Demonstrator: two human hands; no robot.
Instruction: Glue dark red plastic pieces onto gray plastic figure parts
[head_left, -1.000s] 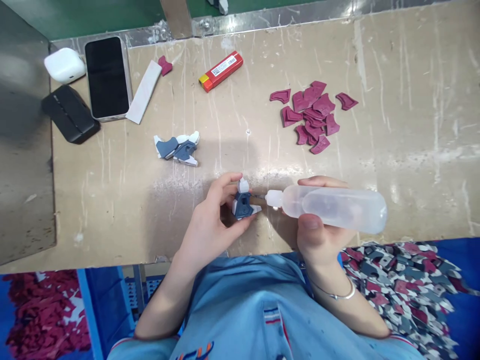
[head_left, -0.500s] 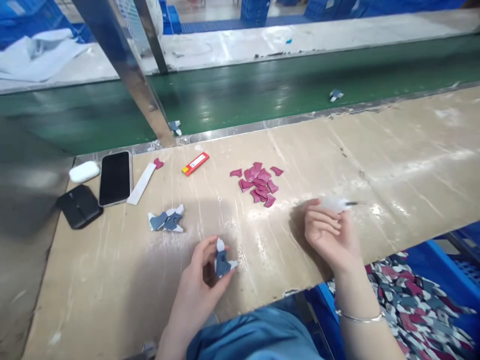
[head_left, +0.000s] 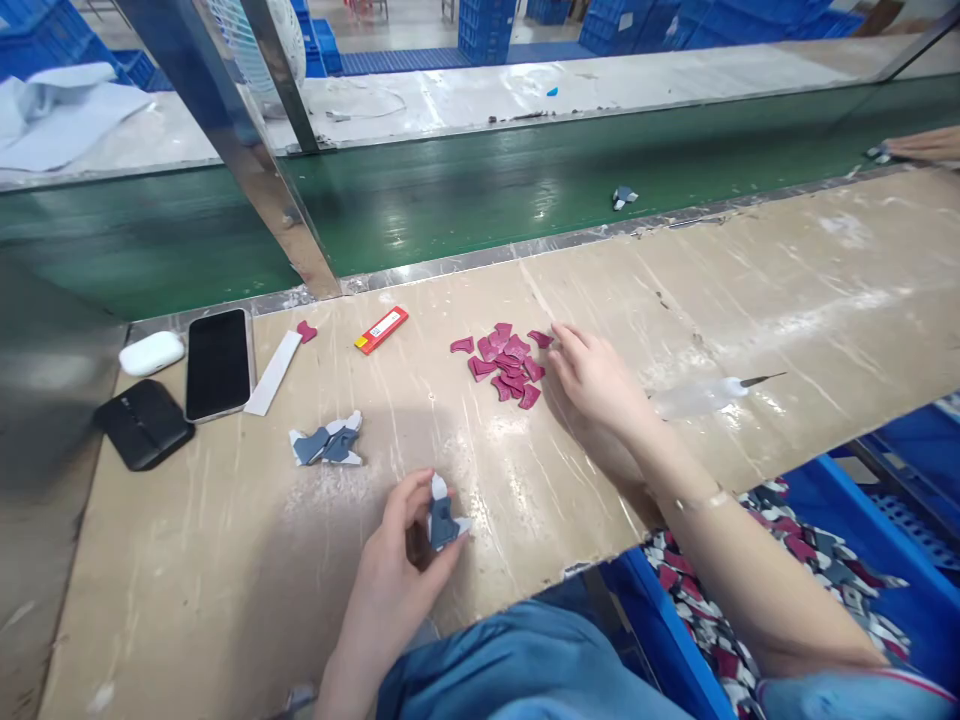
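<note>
My left hand (head_left: 405, 560) pinches a small blue-grey and white plastic part (head_left: 444, 520) just above the near edge of the worktable (head_left: 225, 540). My right hand (head_left: 592, 375) reaches across to a small pile of several magenta plastic pieces (head_left: 504, 364), fingertips at the pile's right side; whether it grips a piece I cannot tell. The clear squeeze bottle (head_left: 701, 396) lies on its side on the table to the right of my right hand, its needle tip pointing right.
Two joined blue-white parts (head_left: 327, 443) lie left of centre. A red lighter (head_left: 382, 329), white strip (head_left: 272, 372), phone (head_left: 217, 362), white earbud case (head_left: 151, 352) and black case (head_left: 143, 422) sit at the back left. A green conveyor (head_left: 480, 200) runs behind; a blue bin of parts (head_left: 780, 590) sits below right.
My right hand let go of the squeeze bottle, which now lies on the table, and moved left to the magenta pile. My head tilted up. The left hand still holds the part.
</note>
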